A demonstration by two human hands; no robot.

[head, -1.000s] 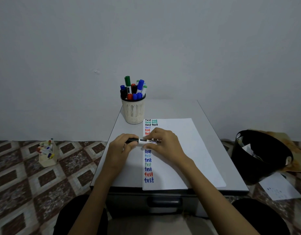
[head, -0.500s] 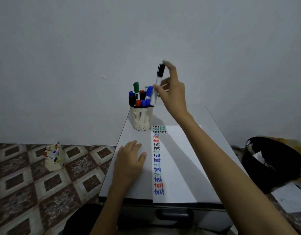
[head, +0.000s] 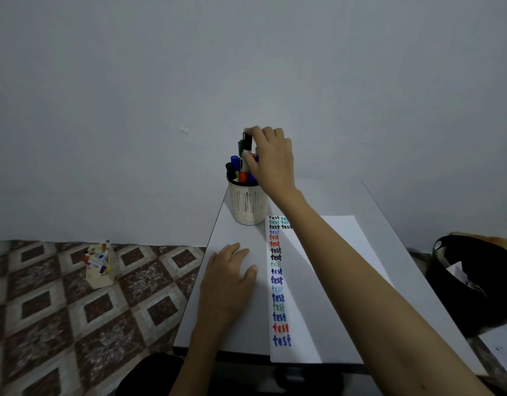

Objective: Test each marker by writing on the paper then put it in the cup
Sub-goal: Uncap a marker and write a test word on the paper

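The marker [head: 247,142] has a white body and a black cap. It stands upright, with its lower end among the other markers in the cup [head: 248,205] near the far left corner of the bench [head: 232,230]. The right hand [head: 270,160] pinches it. A moment before, this hand held it high above the cup. The left hand [head: 229,281] stays flat on the bench beside the paper [head: 303,324].

Black-capped marker [head: 247,141]; cream slotted cup [head: 248,205]; white paper [head: 326,281] with black, red, blue, green "test" words; grey counter [head: 235,232]; brown-cream diamond-tiled floor [head: 46,310]; black bin [head: 457,298].
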